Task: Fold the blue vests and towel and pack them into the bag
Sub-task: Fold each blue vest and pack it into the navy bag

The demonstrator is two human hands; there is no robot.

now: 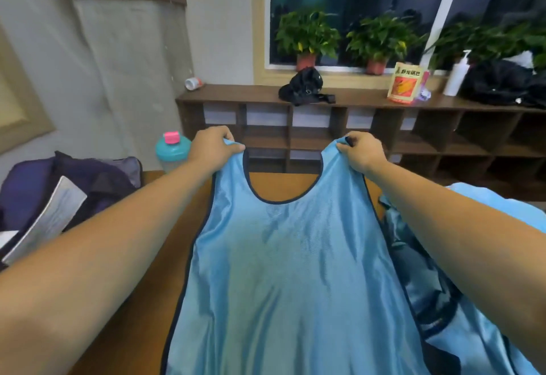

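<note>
Light-blue shiny mesh vest with dark trim (289, 256) hangs spread over the orange-brown wooden table (165, 256). My left hand (214, 148) and right hand (362, 151) each pinch a shoulder strap. Folding looks barely begun, so next I should lay it flat. A crumpled blue fabric heap (437, 300) crowds the right, and the dark purple bag (97, 179) sits at the left.

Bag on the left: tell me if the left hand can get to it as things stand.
Probably yes, but not freely: the left hand grips the vest, so it must let go first. The bag lies just left of that arm, with nothing between.
</note>
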